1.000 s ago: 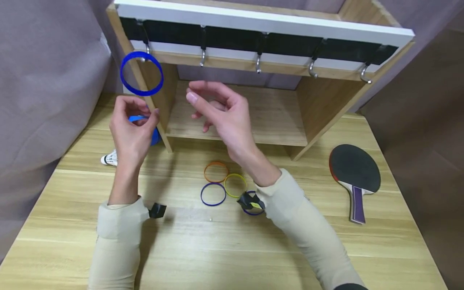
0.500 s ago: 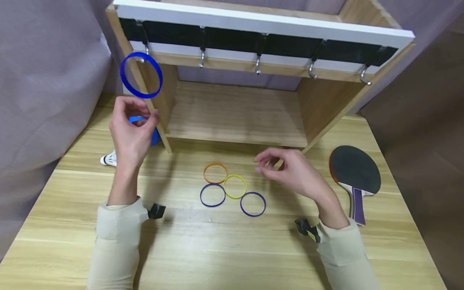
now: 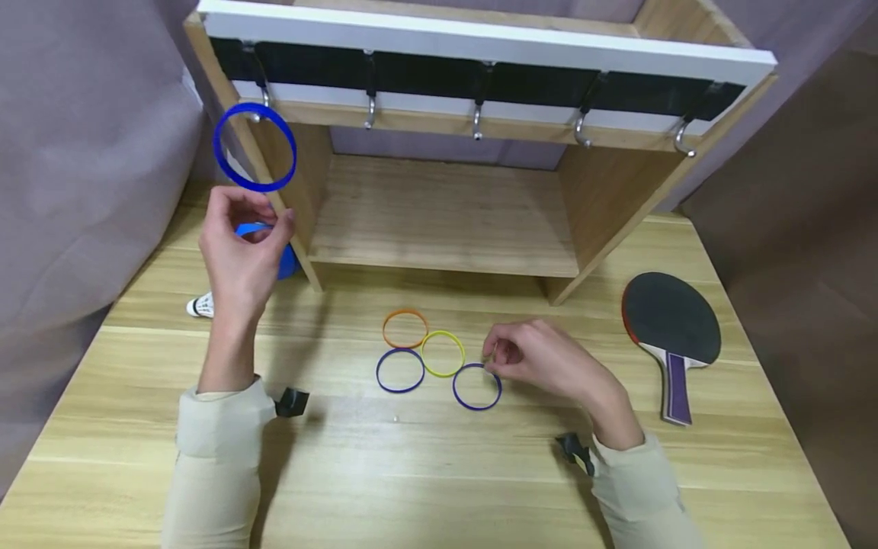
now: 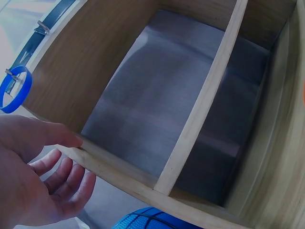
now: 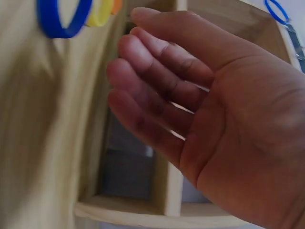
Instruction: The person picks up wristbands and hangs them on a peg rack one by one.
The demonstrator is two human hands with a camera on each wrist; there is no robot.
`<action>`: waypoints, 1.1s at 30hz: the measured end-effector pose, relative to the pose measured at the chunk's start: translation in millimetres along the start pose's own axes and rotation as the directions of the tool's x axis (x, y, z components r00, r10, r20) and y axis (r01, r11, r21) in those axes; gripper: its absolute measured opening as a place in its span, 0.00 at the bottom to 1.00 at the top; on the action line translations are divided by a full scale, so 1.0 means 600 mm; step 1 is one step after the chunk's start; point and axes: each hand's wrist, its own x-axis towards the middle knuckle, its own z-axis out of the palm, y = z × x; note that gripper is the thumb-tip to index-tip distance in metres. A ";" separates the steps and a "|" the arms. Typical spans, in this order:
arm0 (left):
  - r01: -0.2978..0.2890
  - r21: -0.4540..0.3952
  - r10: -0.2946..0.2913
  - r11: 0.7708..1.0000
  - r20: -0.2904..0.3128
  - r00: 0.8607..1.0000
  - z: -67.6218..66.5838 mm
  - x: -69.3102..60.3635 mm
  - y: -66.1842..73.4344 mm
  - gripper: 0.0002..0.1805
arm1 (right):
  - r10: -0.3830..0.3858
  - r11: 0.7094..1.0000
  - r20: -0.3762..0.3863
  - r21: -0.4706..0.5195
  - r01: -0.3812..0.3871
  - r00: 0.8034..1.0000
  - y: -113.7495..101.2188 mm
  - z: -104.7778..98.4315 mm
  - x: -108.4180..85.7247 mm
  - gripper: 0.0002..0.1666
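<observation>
One ring [image 3: 257, 187] hung, upper left; four hooks [image 3: 476, 122] bare.
Four loose rings [image 3: 478, 409] left on table [image 3: 425, 473], centre. Nothing gripped, thumbs parted from fingertips: left hand [image 3: 236, 263] by shelf [image 3: 439, 206], right hand [image 3: 545, 357] near loose rings.

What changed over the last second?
Right hand: dropped from in front of the shelf, moving right and toward the person; fingertips now at the edge of the rightmost table ring. Wrist view shows it unheld. Nothing visibly gripped or let go.

Unchanged: left hand at the shelf's left panel, blue ring on the leftmost hook, table rings' layout.
</observation>
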 end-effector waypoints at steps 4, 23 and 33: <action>0.013 -0.010 -0.013 1.000 -0.003 1.000 0.000 -0.004 0.017 0.13 | 0.041 0.996 0.048 -0.081 -0.037 0.998 0.008 0.014 0.009 0.12; -0.019 -0.006 0.019 1.000 -0.001 1.000 -0.004 0.014 -0.041 0.17 | 0.086 0.991 0.035 -0.102 -0.082 0.996 0.031 0.014 0.012 0.09; 0.001 0.001 -0.001 1.000 0.001 1.000 -0.002 0.004 -0.006 0.16 | 0.063 0.998 0.028 -0.010 -0.062 0.998 0.028 0.008 0.008 0.08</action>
